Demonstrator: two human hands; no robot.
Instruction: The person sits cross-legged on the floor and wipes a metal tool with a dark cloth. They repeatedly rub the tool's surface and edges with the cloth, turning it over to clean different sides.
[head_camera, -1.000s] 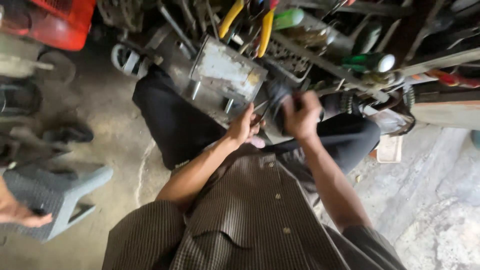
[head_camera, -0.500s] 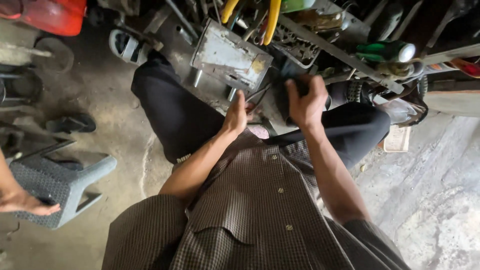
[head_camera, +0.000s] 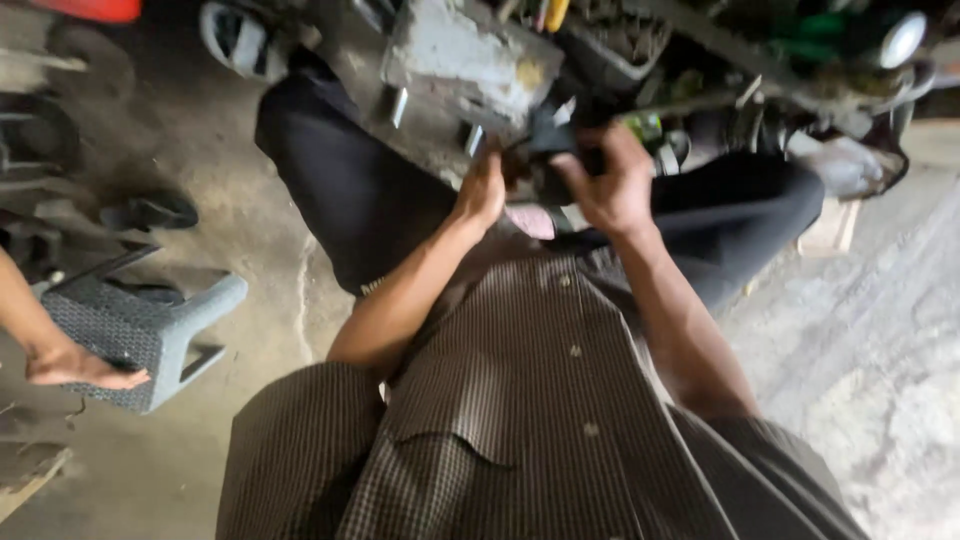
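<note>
Seen from above, looking down at a seated person in a brown checked shirt (head_camera: 520, 420) and black trousers (head_camera: 350, 200) on a dusty concrete floor (head_camera: 220, 300). Across the top, a cluttered heap of tools and metal parts (head_camera: 740, 70), blurred, with a scuffed grey metal box (head_camera: 470, 60) at its near edge, just beyond the hands. At the floor's left edge, a grey plastic stool (head_camera: 140, 330) tipped on its side, with another person's hand (head_camera: 75, 365) resting on it. Further up the left side, a dark sandal (head_camera: 155, 210) lying on the floor. Over the lap, between the knees, a small dark object (head_camera: 560, 160), too blurred to identify. Right hand (head_camera: 610, 185) closed around that dark object from the right, fingers curled over its top. Left hand (head_camera: 485, 190) pressed against the object's left side, fingers bent; cannot tell what it pinches, if anything. Both hands close together, touching or nearly so.
</note>
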